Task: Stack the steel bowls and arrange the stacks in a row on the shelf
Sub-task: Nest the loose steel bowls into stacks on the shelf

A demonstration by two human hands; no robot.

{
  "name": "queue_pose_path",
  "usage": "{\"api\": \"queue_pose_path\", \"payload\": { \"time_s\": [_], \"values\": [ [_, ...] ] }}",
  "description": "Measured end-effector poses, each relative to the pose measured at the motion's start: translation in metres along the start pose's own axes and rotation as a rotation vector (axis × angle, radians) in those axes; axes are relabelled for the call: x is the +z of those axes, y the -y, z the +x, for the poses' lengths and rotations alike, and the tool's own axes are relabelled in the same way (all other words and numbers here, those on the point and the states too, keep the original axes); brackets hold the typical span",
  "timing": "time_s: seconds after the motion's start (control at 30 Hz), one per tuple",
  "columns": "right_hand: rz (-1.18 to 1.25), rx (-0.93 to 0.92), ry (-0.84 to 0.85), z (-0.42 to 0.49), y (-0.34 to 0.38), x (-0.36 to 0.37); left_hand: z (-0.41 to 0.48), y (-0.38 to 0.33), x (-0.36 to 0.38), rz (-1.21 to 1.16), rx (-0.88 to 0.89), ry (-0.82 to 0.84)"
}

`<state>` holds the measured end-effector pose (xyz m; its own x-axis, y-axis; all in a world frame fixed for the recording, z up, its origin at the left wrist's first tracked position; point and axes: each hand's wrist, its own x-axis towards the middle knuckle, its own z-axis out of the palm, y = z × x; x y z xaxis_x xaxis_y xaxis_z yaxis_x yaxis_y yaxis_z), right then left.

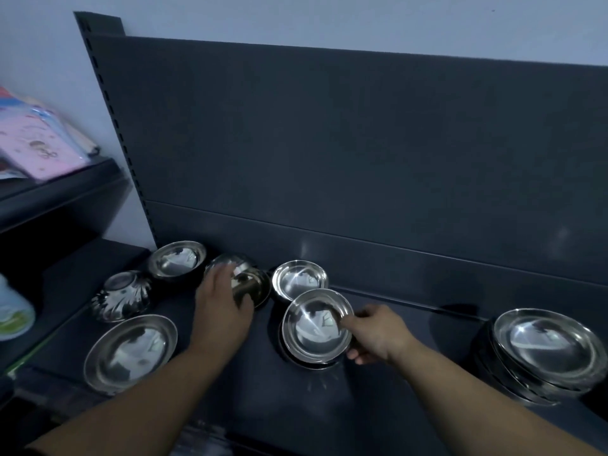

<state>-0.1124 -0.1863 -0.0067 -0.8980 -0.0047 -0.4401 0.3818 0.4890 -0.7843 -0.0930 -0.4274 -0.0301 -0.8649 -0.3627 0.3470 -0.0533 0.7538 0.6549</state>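
Right grip (375,337) pinching stacked bowl (316,324), left grip (223,304) holding tilted bowl (251,284)

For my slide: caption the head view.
Right hand pinches a steel bowl over a stack; left hand grips a tilted bowl.

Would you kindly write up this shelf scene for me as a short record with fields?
Setting: dark shelf with a back panel
Left hand: grips a tilted bowl
Right hand: pinches the rim of the top bowl of a small stack
Right stack: far right, no hand on it
Loose bowls: fluted bowl upside down; wide bowl front left; back-left bowl and back-middle bowl upright
Also: bottle, far left
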Motion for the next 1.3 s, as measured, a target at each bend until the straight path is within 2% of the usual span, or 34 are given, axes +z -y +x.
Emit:
{"api": "queue_pose_path", "payload": {
  "time_s": [0.13, 0.3, 0.63, 0.87, 1.3],
  "values": [
    [-0.008, 0.010, -0.019, 0.004, -0.004, 0.005, 0.032, 0.023, -0.007, 0.129, -0.058, 0.122],
    [0.006, 0.015, -0.056, 0.001, -0.003, 0.008, 0.056, 0.042, -0.007, 0.201, -0.017, 0.303],
    [-0.004, -0.003, -0.138, -0.010, 0.004, 0.018, 0.069, 0.039, -0.013, 0.120, 0.001, 0.404],
    [0.020, 0.011, -0.143, -0.014, 0.007, 0.024, 0.075, 0.050, -0.021, 0.051, 0.069, 0.427],
    [-0.005, 0.009, -0.042, -0.022, 0.018, 0.035, 0.078, 0.069, -0.025, -0.114, -0.026, 0.326]
  ]
}}
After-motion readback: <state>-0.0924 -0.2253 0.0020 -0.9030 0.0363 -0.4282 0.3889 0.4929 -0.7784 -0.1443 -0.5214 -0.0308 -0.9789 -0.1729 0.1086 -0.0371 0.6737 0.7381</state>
